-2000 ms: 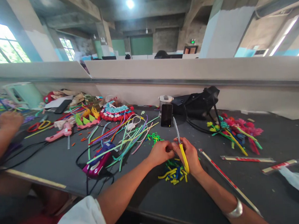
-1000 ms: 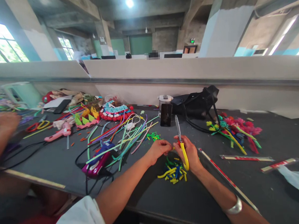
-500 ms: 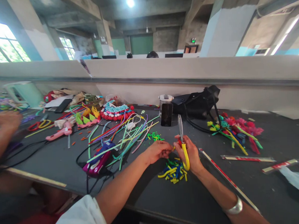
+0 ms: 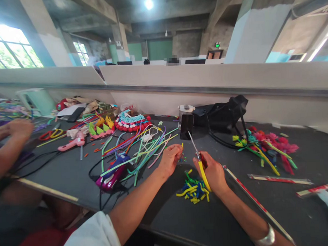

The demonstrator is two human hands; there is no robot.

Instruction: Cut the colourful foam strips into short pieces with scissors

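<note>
My right hand (image 4: 212, 172) is closed round the yellow-handled scissors (image 4: 203, 176), whose metal blades point up and away from me. My left hand (image 4: 171, 157) pinches a small yellow pipe cleaner piece (image 4: 182, 145), its tip showing above the fingertips. A gap lies between the scissors and this hand. On the dark table just below both hands is a pile of short yellow, green and blue cut pieces (image 4: 194, 189). Some small green bits lie partly hidden behind my left hand.
Long pipe cleaners (image 4: 138, 153) and a purple glue gun (image 4: 112, 177) with black cords lie to the left. A phone (image 4: 186, 126) leans at the back, beside a black bag (image 4: 226, 116). Pipe cleaner flowers (image 4: 275, 146) lie right. A co-worker's hands (image 4: 20, 130) are at far left.
My left hand has moved up and away from the scissors with the yellow piece. The scissors have tilted left and sunk slightly. The whole view has shifted a little.
</note>
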